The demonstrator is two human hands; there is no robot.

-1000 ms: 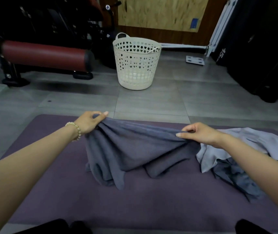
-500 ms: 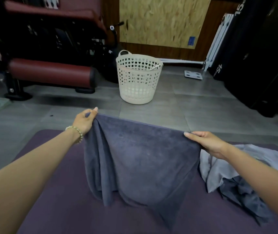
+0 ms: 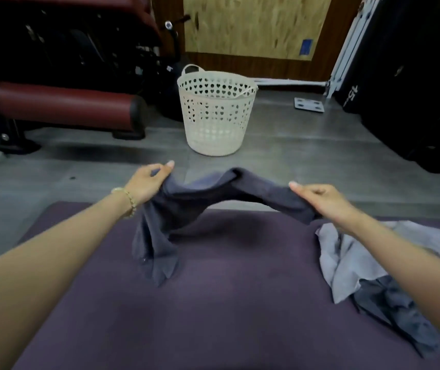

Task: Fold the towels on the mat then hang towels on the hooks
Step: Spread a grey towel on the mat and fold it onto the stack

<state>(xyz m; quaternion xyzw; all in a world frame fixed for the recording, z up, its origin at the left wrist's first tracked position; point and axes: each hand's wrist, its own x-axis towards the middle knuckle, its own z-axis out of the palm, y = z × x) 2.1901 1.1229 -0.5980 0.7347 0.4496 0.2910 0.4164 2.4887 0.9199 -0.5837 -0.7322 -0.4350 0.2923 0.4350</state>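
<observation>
Both hands gripped one dark grey towel [image 3: 213, 193] above the far part of the purple mat [image 3: 213, 303]. The left hand [image 3: 148, 182] was closed on its left end, from which a loose fold hung down to touch the mat; a beaded bracelet [image 3: 129, 202] sat on that wrist. The right hand [image 3: 323, 198] pinched the right end, and the cloth between them humped upward, blurred. On the mat's right side lay a light grey towel [image 3: 347, 260] crumpled over another dark towel [image 3: 392, 316]. A white perforated laundry basket [image 3: 215, 113] stood on the grey floor [image 3: 307, 156] beyond, well apart from the mat.
</observation>
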